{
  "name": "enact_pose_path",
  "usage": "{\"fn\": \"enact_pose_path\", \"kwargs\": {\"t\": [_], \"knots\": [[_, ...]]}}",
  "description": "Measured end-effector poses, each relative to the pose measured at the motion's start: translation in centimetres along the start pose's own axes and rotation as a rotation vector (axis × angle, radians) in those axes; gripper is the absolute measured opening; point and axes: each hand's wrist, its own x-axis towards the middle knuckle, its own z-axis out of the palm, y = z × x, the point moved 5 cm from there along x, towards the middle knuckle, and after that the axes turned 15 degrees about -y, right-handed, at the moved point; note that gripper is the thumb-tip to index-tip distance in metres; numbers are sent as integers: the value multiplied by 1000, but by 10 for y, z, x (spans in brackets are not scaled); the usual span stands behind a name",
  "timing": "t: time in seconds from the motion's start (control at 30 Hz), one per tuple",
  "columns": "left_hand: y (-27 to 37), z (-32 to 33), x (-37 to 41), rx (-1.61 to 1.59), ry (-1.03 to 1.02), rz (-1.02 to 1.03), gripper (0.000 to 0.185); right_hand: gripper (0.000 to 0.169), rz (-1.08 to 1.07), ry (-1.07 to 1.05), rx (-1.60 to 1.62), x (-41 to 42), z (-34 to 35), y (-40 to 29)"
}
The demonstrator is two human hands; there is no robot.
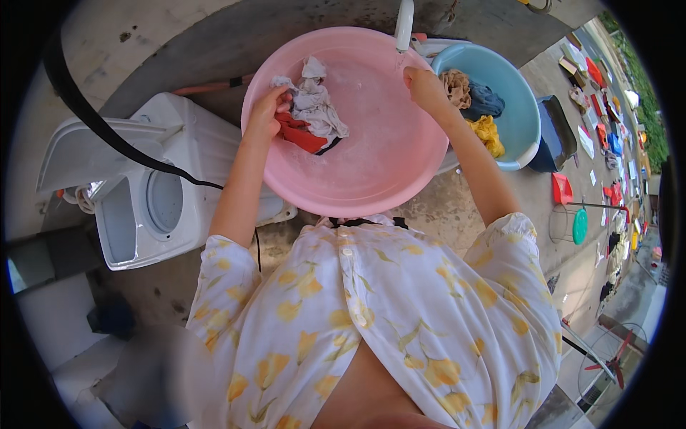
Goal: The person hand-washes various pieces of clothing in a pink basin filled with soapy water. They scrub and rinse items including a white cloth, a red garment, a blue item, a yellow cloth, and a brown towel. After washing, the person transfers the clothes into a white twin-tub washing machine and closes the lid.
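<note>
A large pink plastic basin (386,155) with shallow, slightly sudsy water lies in front of me. At its left side my left hand (271,111) has its fingers on a bunch of wet clothes: a white cloth (316,107) and a red cloth (303,135) with a dark edge. Whether it grips them is not plain. Over the basin's upper right rim is my right hand (422,88), its fingers curled in; whether something small is inside cannot be seen. Just above it, a thin stream of water runs from a white faucet (404,27).
A light blue basin (522,112) with brown, dark blue and yellow clothes (486,137) stands to the right, beside a dark container (557,134). On the left is a white twin-tub washing machine (198,128), lid raised. A red dustpan (561,189) and many scattered items lie farther right.
</note>
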Motion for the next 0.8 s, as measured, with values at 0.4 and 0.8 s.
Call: {"fn": "enact_pose_path", "kwargs": {"t": [0.4,0.8], "knots": [[-97,10,39,2081,-141,-422,126,41,25,-319,-264,15,162,-119],[-11,-5,42,1459,157,-92,44,20,86,-112,970,-10,19,28]]}}
